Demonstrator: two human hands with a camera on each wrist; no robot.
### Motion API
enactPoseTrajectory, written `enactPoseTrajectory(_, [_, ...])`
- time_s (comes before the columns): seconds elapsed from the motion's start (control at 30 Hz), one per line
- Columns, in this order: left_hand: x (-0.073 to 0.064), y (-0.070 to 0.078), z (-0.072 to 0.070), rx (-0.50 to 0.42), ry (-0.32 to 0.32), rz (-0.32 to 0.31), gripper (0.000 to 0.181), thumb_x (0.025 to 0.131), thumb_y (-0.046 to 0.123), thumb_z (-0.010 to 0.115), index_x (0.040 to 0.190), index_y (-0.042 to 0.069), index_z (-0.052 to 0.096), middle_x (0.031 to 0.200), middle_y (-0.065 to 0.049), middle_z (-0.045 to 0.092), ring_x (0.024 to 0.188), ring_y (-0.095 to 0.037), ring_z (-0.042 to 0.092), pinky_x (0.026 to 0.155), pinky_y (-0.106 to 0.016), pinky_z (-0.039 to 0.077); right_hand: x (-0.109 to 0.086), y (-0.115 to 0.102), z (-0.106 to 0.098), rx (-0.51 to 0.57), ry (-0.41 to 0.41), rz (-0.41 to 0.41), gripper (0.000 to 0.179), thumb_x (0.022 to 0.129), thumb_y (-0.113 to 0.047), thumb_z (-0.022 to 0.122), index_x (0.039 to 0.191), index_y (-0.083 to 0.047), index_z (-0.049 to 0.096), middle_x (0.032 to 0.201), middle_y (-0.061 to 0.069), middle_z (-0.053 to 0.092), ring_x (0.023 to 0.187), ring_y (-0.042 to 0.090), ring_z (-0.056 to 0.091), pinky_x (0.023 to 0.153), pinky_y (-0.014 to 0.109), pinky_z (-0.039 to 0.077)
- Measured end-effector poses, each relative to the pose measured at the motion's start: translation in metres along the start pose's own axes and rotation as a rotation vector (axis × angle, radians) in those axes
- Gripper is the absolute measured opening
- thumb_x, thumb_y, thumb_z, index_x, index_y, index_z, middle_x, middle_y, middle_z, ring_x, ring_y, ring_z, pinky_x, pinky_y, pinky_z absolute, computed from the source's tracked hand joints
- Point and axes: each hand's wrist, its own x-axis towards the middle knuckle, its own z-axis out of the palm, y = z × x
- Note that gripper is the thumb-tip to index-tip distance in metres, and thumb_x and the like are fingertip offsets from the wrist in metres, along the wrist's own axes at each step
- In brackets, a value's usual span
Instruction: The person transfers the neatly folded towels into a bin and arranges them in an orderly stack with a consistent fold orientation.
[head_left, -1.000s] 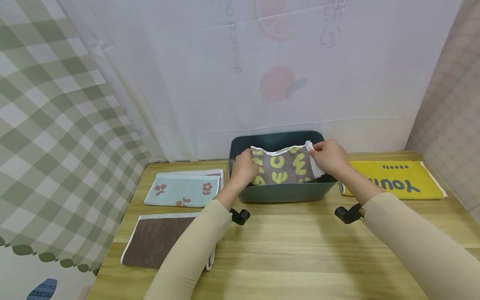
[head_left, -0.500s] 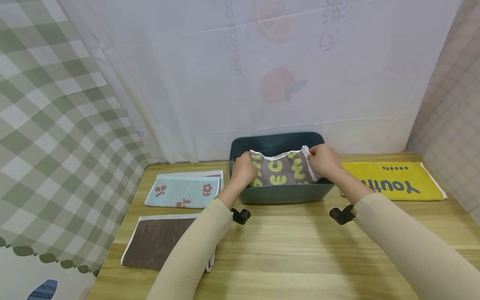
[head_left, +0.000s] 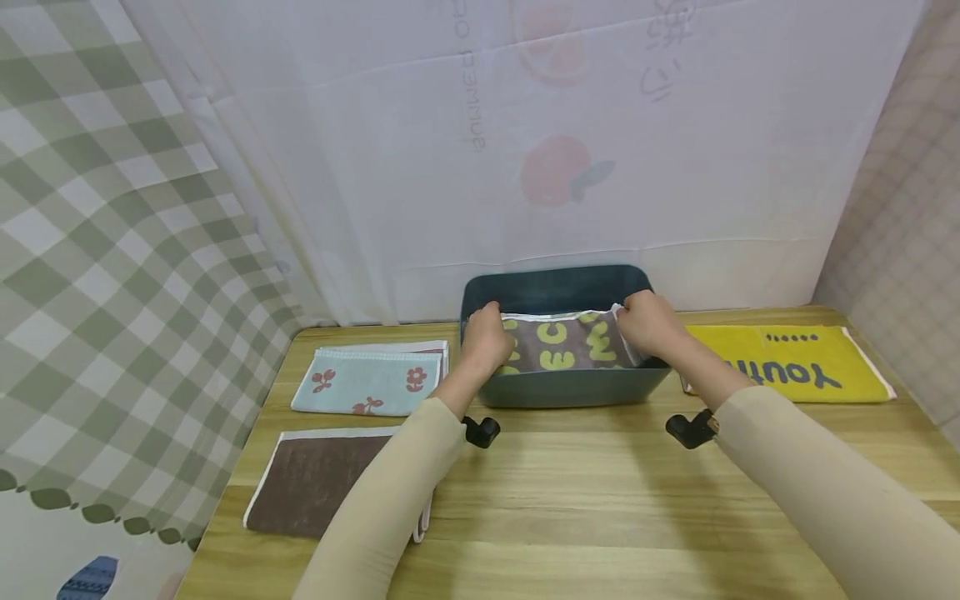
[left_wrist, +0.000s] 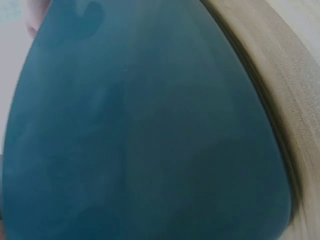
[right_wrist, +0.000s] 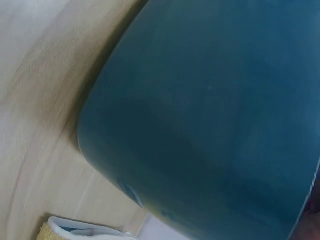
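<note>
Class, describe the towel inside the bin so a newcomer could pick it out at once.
At the far side of the wooden table stands a dark teal bin. Inside it, between the left hand and right hand, is the grey towel. Its yellow letters set it apart from the light-blue towel, brown towel and dark-lettered yellow towel outside.
</note>
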Motion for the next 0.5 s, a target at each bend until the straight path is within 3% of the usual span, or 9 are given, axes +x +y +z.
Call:
enactPoseTrajectory(0.1, [-0.002, 0.002, -0.003, -0.028, -0.037, -0.006, 0.058, 0.099, -0.006, 0.057, 0.156, -0.001, 0.044, 0.132, -0.024, 0.067, 0.049, -0.017, 0.041, 0.048, -0.030, 0.033, 0.000, 0.001, -0.003, 0.022, -0.014, -0.004, 0.039, 0.107, -0.008, 0.042, 0.071, 0.002, 0.052, 0.061, 0.008, 0.042, 0.048, 0.017, 0.036, 0.055, 0.035, 0.036])
enactPoseTrajectory(0.13, [-0.003, 0.003, -0.005, -0.034, -0.042, -0.005, 0.058, 0.099, -0.006, 0.056, 0.156, -0.001, 0.045, 0.129, -0.023, 0.069, 0.047, -0.015, 0.035, 0.047, -0.029, 0.031, -0.001, 0.002, -0.004, 0.026, -0.017, -0.004, 0.036, 0.107, -0.008, 0.041, 0.081, 0.011, 0.058, 0.068, 0.017, 0.053, 0.050, 0.021, 0.039, 0.056, 0.037, 0.038])
enactPoseTrajectory(0.2, [-0.006, 0.004, -0.008, -0.048, -0.041, 0.009, 0.058, 0.099, -0.006, 0.054, 0.156, -0.001, 0.045, 0.121, -0.024, 0.072, 0.044, -0.012, 0.029, 0.046, -0.028, 0.030, -0.001, 0.001, -0.006, 0.029, -0.025, -0.008, 0.037, 0.108, -0.008, 0.040, 0.113, 0.022, 0.062, 0.097, 0.035, 0.065, 0.064, 0.036, 0.058, 0.067, 0.046, 0.049])
enactPoseTrajectory(0.27, [-0.009, 0.004, -0.012, -0.063, -0.023, 0.034, 0.056, 0.099, -0.006, 0.052, 0.154, -0.003, 0.046, 0.114, -0.024, 0.073, 0.044, -0.011, 0.025, 0.049, -0.029, 0.030, -0.002, 0.001, -0.009, 0.044, -0.028, -0.007, 0.044, 0.109, -0.009, 0.041, 0.136, 0.024, 0.052, 0.129, 0.043, 0.057, 0.093, 0.051, 0.065, 0.085, 0.057, 0.053])
enactPoseTrajectory(0.3, [-0.011, 0.004, -0.014, -0.069, -0.011, 0.047, 0.054, 0.100, -0.005, 0.052, 0.154, -0.003, 0.047, 0.113, -0.025, 0.074, 0.044, -0.011, 0.025, 0.050, -0.030, 0.031, -0.003, 0.000, -0.010, 0.053, -0.032, -0.004, 0.046, 0.109, -0.010, 0.041, 0.140, 0.023, 0.048, 0.139, 0.043, 0.051, 0.108, 0.055, 0.061, 0.093, 0.061, 0.051])
enactPoseTrajectory(0.37, [-0.016, 0.003, -0.018, -0.073, 0.018, 0.081, 0.049, 0.103, 0.000, 0.051, 0.152, -0.004, 0.049, 0.118, -0.025, 0.072, 0.046, -0.011, 0.028, 0.056, -0.031, 0.035, -0.004, -0.002, -0.011, 0.075, -0.036, -0.004, 0.048, 0.110, -0.011, 0.041, 0.145, 0.022, 0.043, 0.145, 0.042, 0.047, 0.131, 0.057, 0.049, 0.105, 0.065, 0.045])
enactPoseTrajectory(0.5, [-0.024, 0.000, -0.026, -0.112, 0.073, 0.144, 0.044, 0.108, 0.010, 0.052, 0.150, -0.005, 0.051, 0.135, -0.025, 0.065, 0.044, -0.013, 0.033, 0.062, -0.036, 0.043, -0.008, -0.004, -0.014, 0.125, -0.028, -0.016, 0.049, 0.111, -0.012, 0.045, 0.148, 0.020, 0.041, 0.146, 0.040, 0.047, 0.134, 0.055, 0.047, 0.108, 0.065, 0.043])
